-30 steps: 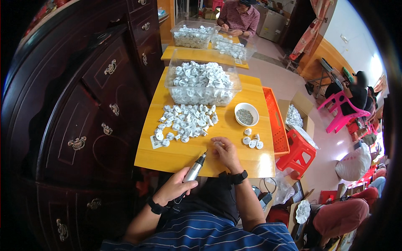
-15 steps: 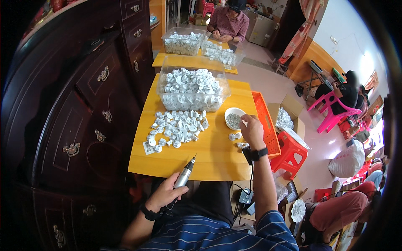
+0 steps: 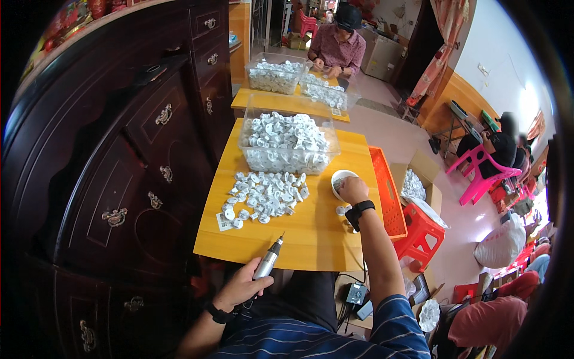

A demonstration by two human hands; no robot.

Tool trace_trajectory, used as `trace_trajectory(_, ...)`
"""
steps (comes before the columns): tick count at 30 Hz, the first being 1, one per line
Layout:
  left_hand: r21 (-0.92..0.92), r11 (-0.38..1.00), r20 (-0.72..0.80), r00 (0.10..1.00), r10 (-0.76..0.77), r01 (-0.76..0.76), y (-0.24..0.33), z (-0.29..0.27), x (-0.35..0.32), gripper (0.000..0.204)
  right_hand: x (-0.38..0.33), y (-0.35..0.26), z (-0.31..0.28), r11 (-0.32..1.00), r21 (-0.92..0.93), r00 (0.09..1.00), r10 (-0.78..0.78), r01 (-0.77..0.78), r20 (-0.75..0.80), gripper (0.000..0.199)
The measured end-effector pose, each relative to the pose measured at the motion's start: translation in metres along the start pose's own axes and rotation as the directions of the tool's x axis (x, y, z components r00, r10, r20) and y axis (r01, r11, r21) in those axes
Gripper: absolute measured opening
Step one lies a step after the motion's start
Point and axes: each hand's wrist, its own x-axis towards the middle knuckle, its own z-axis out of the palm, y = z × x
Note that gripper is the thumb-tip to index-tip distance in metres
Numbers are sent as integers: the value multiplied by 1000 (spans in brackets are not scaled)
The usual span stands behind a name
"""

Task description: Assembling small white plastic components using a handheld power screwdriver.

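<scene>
My left hand (image 3: pixel 242 287) is closed round a silver and black electric screwdriver (image 3: pixel 266 261), its thin bit pointing up and away over the table's near edge. My right hand (image 3: pixel 354 190) reaches down into a small white bowl (image 3: pixel 333 186) of tiny metal screws, at the table's right side. The back of that hand hides its fingertips. Beside my right wrist lie a few white plastic parts (image 3: pixel 341 210). Left of the bowl spreads a loose pile of similar white plastic parts (image 3: pixel 269 194), with a small white label (image 3: pixel 223 222) at its near left.
Behind the pile, a clear bin (image 3: pixel 290 163) heaped with white parts stands on the yellow table (image 3: pixel 299 251). An orange crate (image 3: pixel 388 203) and red stool (image 3: pixel 421 236) adjoin its right side. Dark cabinets (image 3: pixel 149 137) line the left. A co-worker (image 3: pixel 338 48) sits at a farther table.
My right hand has gone from above the bowl's right side down into it. My left hand still holds the screwdriver. The whole view has shifted, so the table sits lower and farther right.
</scene>
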Motion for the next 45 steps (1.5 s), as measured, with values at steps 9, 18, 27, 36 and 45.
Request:
trace_trajectory(9,-11,999,51,998,30,-30,-1,-2,2,45,-16,3,-17,956,289,974,14,53,-226,18)
trace_trajectory(18,-16,997,61,995,82,-81,1,-1,2,51,-96,-57,-2,-39,999,999,3,38,-38,9)
trace_trajectory(27,-43,993,23,993,115,-114,-4,-1,-3,60,-154,-103,42,-249,930,955,-191,-270,227,7)
trace_trajectory(36,-16,993,43,992,117,-117,-1,0,-3,61,-155,-103,49,-421,807,886,-391,-414,250,6)
trace_trajectory(45,29,990,43,990,133,-135,1,-1,-3,62,-147,-99,44,-413,784,849,-460,-463,259,10)
